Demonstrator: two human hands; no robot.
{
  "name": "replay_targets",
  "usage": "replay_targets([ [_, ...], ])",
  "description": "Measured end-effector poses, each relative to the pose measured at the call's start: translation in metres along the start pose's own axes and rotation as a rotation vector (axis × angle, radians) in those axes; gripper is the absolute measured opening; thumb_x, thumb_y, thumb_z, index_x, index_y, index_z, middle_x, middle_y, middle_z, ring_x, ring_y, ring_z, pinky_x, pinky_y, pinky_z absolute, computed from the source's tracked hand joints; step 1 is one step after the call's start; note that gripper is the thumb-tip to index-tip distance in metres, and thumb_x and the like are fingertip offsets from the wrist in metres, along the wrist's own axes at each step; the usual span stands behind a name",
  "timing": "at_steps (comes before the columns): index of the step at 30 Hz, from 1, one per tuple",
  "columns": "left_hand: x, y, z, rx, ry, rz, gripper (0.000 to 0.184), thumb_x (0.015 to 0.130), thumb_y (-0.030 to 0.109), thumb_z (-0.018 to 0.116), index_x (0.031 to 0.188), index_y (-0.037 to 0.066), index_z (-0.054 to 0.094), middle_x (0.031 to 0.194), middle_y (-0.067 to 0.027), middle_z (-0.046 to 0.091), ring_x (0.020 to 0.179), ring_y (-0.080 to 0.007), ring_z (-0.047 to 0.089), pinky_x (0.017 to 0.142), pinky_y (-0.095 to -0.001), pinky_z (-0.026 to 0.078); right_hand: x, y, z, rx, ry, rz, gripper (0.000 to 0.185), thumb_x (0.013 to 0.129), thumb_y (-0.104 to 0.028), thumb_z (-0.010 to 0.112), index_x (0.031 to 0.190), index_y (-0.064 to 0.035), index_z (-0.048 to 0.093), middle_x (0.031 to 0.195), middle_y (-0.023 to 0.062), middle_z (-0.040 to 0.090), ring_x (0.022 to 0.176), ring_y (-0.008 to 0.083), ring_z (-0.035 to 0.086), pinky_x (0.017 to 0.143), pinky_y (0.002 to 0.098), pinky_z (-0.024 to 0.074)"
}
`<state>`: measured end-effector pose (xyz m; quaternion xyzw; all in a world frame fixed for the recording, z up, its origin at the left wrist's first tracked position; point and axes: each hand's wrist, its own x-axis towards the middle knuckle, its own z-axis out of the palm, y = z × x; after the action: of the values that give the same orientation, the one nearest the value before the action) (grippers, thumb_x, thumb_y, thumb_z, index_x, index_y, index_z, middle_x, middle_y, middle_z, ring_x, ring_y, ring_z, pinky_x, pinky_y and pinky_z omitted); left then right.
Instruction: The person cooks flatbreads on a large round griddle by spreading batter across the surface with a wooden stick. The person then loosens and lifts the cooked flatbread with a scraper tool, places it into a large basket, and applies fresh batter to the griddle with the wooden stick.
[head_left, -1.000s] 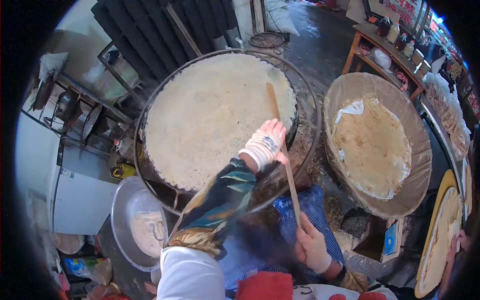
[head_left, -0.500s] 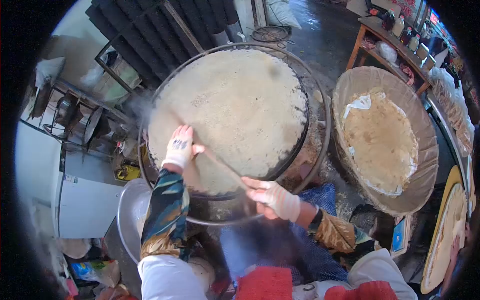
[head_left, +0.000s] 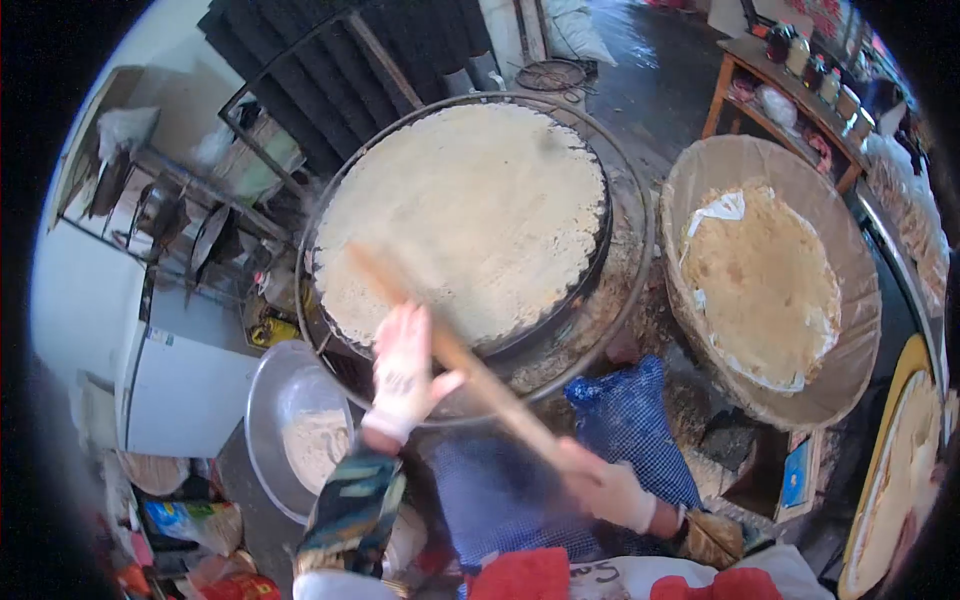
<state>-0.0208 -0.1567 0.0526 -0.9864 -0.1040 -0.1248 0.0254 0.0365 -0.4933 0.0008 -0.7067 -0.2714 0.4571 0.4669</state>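
The left hand [head_left: 400, 370] has its fingers straight and close together, with the thumb spread away. It is open beside the wooden stick [head_left: 500, 400], and I cannot tell if the palm presses on the wood. The right hand [head_left: 610, 490] has its fingers closed around the near end of the stick. The stick lies slantwise, its far end over the left part of the pale layer [head_left: 480, 210], which covers the round griddle [head_left: 603, 245].

With an open left hand, the stick could turn or slip sideways, if only the right hand controls it. A tilted edge could then scratch the layer or tear its uneven border. The fingertips are near the griddle, so a low hand could be burned (I only suppose that the surface is hot). The stick crosses above the metal ring [head_left: 654, 230]; if the right hand goes down too much, the wood could knock on it. A wide swing to the left could also bring crumbs toward the basin [head_left: 268, 410].
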Motion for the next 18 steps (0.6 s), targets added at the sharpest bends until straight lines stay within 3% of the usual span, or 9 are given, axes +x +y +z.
replay_targets([
  [2, 0.071, 0.023, 0.010, -0.133, 0.094, 0.203, 0.099, 0.077, 0.070, 0.049, 0.134, -0.010, 0.036, 0.136, -0.0303, 0.038, 0.128, -0.0451, 0.035, 0.109, -0.0509, 0.025, -0.015, -0.004, -0.011, 0.275, 0.190, 0.075, 0.058, 0.090, -0.007, 0.055, 0.145, -0.0147, 0.035, 0.077, 0.0073, 0.065, 0.051, 0.0075, 0.057, 0.047, 0.0215, 0.0480],
  [3, 0.100, 0.030, 0.022, -0.153, 0.118, 0.290, 0.100, 0.076, 0.072, 0.049, 0.134, -0.009, 0.036, 0.138, -0.0300, 0.038, 0.131, -0.0442, 0.033, 0.111, -0.0490, 0.024, -0.015, -0.017, -0.011, 0.383, 0.294, 0.083, 0.054, 0.092, -0.012, 0.053, 0.144, -0.0140, 0.037, 0.066, 0.0039, 0.059, 0.045, 0.0068, 0.050, 0.041, 0.0213, 0.0411],
  [4, 0.123, 0.035, 0.038, -0.175, 0.101, 0.316, 0.101, 0.073, 0.072, 0.052, 0.134, -0.007, 0.038, 0.138, -0.0286, 0.039, 0.133, -0.0425, 0.032, 0.112, -0.0468, 0.024, -0.009, -0.026, -0.017, 0.376, 0.297, 0.087, 0.054, 0.092, -0.012, 0.053, 0.144, -0.0140, 0.037, 0.066, 0.0039, 0.059, 0.045, 0.0068, 0.050, 0.041, 0.0213, 0.0411],
  [6, 0.146, 0.029, 0.072, -0.105, -0.001, 0.283, 0.100, 0.069, 0.071, 0.056, 0.131, -0.005, 0.042, 0.136, -0.0265, 0.042, 0.132, -0.0402, 0.035, 0.112, -0.0446, 0.026, 0.006, -0.041, -0.032, 0.723, 0.099, 0.184, 0.054, 0.094, -0.019, 0.052, 0.145, -0.0125, 0.034, 0.057, 0.0002, 0.049, 0.041, 0.0059, 0.043, 0.038, 0.0209, 0.0342],
  [7, 0.154, 0.019, 0.076, -0.020, -0.101, 0.263, 0.098, 0.066, 0.071, 0.057, 0.129, -0.004, 0.044, 0.134, -0.0251, 0.045, 0.131, -0.0392, 0.036, 0.111, -0.0440, 0.027, 0.015, -0.043, -0.030, 0.841, 0.025, 0.155, 0.052, 0.096, -0.025, 0.051, 0.145, -0.0183, 0.034, 0.053, -0.0026, 0.041, 0.038, 0.0057, 0.034, 0.037, 0.0212, 0.0273],
  [8, 0.157, 0.008, 0.079, 0.070, -0.204, 0.252, 0.097, 0.064, 0.071, 0.058, 0.126, -0.003, 0.046, 0.132, -0.0238, 0.047, 0.130, -0.0383, 0.038, 0.111, -0.0435, 0.028, 0.025, -0.042, -0.032, 0.844, 0.027, 0.155, 0.052, 0.096, -0.025, 0.051, 0.145, -0.0183, 0.034, 0.053, -0.0026, 0.041, 0.038, 0.0057, 0.034, 0.037, 0.0212, 0.0273],
  [10, 0.147, -0.018, 0.082, 0.084, -0.173, 0.260, 0.096, 0.061, 0.072, 0.058, 0.120, -0.003, 0.050, 0.128, -0.0217, 0.050, 0.127, -0.0375, 0.041, 0.109, -0.0432, 0.030, 0.043, -0.041, -0.029, 1.255, -0.242, 0.205, 0.048, 0.097, -0.026, 0.049, 0.143, -0.0269, 0.035, 0.051, -0.0037, 0.038, 0.036, 0.0063, 0.031, 0.037, 0.0222, 0.0258],
  [12, 0.140, -0.043, 0.072, 0.086, -0.173, 0.161, 0.096, 0.060, 0.075, 0.055, 0.118, -0.002, 0.052, 0.127, -0.0213, 0.051, 0.125, -0.0381, 0.042, 0.108, -0.0439, 0.031, 0.063, -0.043, -0.027, 1.268, -0.327, 0.214, 0.043, 0.098, -0.025, 0.047, 0.140, -0.0330, 0.038, 0.050, -0.0043, 0.037, 0.036, 0.0066, 0.030, 0.037, 0.0228, 0.0246],
  [18, 0.065, -0.117, 0.063, 0.099, -0.156, -0.038, 0.096, 0.058, 0.072, 0.060, 0.117, -0.003, 0.053, 0.124, -0.0217, 0.052, 0.123, -0.0380, 0.044, 0.107, -0.0451, 0.031, 0.100, -0.068, 0.007, 1.068, -0.415, 0.317, 0.044, 0.098, -0.017, 0.045, 0.140, -0.0258, 0.038, 0.053, -0.0053, 0.035, 0.038, 0.0064, 0.032, 0.037, 0.0228, 0.0265],
])
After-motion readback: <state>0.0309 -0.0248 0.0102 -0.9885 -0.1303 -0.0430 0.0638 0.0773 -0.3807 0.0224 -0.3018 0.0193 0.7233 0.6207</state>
